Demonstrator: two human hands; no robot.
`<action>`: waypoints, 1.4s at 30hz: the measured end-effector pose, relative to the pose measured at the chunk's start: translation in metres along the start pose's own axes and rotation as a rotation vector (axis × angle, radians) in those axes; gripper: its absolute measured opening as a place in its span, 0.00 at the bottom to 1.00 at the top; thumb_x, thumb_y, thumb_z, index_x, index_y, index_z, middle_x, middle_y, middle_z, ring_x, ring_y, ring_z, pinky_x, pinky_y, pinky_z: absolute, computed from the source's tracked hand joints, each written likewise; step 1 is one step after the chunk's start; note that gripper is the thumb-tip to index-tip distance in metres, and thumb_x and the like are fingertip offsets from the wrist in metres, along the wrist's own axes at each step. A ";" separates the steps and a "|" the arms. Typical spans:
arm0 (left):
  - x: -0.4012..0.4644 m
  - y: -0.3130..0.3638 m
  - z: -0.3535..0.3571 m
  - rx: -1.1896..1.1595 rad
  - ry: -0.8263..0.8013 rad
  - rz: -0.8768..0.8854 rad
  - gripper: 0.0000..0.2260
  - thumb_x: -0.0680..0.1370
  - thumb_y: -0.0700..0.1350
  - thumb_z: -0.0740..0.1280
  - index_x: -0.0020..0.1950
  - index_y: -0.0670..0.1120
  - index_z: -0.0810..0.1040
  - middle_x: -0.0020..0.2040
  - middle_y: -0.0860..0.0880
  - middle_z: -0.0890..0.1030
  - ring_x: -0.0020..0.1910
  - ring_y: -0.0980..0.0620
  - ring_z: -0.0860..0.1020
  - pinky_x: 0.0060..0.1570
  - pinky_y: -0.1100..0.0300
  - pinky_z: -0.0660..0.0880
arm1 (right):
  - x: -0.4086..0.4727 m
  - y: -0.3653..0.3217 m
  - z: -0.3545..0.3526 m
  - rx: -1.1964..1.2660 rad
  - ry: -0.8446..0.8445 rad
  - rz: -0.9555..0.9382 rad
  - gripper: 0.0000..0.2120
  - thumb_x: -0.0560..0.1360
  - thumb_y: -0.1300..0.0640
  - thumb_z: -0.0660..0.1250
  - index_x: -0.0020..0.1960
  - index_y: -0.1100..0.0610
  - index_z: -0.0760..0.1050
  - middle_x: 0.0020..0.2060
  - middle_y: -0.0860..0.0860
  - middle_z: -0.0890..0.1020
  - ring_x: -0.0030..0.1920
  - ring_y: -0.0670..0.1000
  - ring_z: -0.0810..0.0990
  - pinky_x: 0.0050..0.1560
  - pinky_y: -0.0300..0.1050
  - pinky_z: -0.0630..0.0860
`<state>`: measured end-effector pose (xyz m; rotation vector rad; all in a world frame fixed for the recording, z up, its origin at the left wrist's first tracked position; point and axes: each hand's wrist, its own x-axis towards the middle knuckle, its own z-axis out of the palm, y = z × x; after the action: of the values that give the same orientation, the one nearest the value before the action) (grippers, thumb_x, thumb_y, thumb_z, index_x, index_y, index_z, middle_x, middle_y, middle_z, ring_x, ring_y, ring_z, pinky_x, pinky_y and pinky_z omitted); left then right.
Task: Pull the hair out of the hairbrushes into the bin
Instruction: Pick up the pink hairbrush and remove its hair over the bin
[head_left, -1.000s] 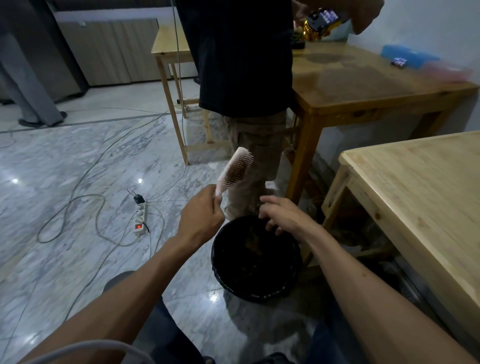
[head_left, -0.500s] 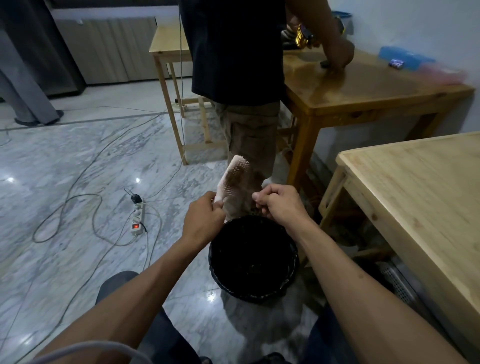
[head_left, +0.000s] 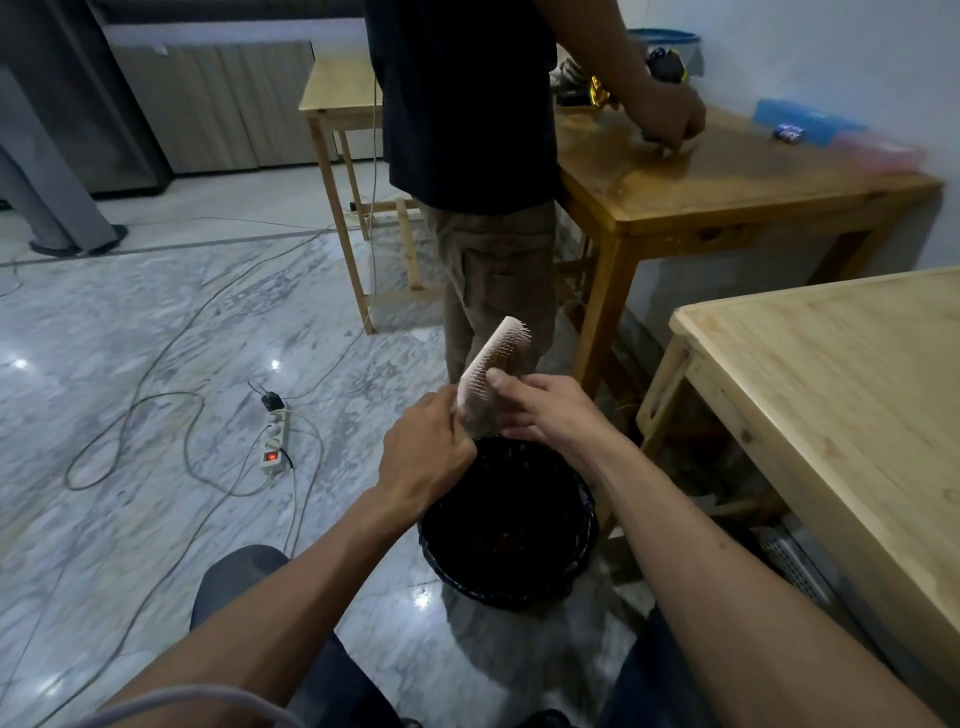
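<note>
Left hand (head_left: 423, 457) fisted on the pink hairbrush (head_left: 493, 364) handle, bristles tilted toward right hand (head_left: 550, 410), whose fingertips pinch among them, directly above black bin (head_left: 582, 566) so pulled hair drops in

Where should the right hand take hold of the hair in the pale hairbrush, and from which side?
Pinch at the bristle face of the hairbrush, coming from the right. The left hand holds its lower end with the head tilted up-right over the bin, bristles facing the right hand. Individual strands are too fine to see.
</note>
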<state>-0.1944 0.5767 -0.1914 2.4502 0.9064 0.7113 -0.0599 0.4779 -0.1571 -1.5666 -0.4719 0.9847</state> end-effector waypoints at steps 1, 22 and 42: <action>0.001 0.001 0.001 0.006 -0.006 -0.012 0.10 0.77 0.48 0.58 0.52 0.47 0.77 0.41 0.48 0.78 0.37 0.45 0.76 0.34 0.55 0.65 | 0.001 0.001 0.003 -0.018 0.036 -0.024 0.12 0.78 0.53 0.74 0.48 0.63 0.82 0.41 0.60 0.85 0.35 0.48 0.82 0.38 0.38 0.83; 0.013 -0.029 -0.006 0.037 0.037 -0.042 0.07 0.79 0.44 0.60 0.47 0.43 0.75 0.38 0.44 0.78 0.36 0.42 0.75 0.32 0.52 0.68 | 0.000 0.007 -0.028 -0.716 -0.021 0.226 0.27 0.76 0.57 0.72 0.74 0.59 0.74 0.65 0.58 0.80 0.61 0.55 0.81 0.61 0.50 0.80; 0.020 -0.030 -0.009 0.099 0.110 -0.039 0.05 0.79 0.41 0.60 0.47 0.42 0.74 0.38 0.42 0.77 0.36 0.39 0.74 0.32 0.52 0.65 | 0.002 0.028 -0.027 -0.415 0.135 0.078 0.10 0.77 0.60 0.75 0.57 0.59 0.85 0.46 0.56 0.88 0.44 0.49 0.86 0.49 0.45 0.86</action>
<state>-0.2010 0.6133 -0.1950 2.4922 1.0509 0.8126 -0.0431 0.4558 -0.1843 -2.0225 -0.5484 0.8674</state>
